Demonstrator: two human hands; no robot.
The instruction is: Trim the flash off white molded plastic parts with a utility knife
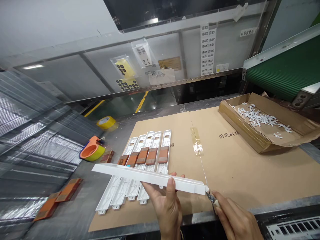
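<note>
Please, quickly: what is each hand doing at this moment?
Left hand: closed, holding a long white plastic strip.
Right hand: closed on a small blade tool at the strip's end.

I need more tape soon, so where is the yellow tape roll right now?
The yellow tape roll lies at the left of the head view, on the metal bench just beyond the orange tape dispenser, off the cardboard sheet's far-left corner.

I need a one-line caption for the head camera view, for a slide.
Left hand holds a long white plastic strip while the right hand puts a small blade to its end, above cardboard.
</note>
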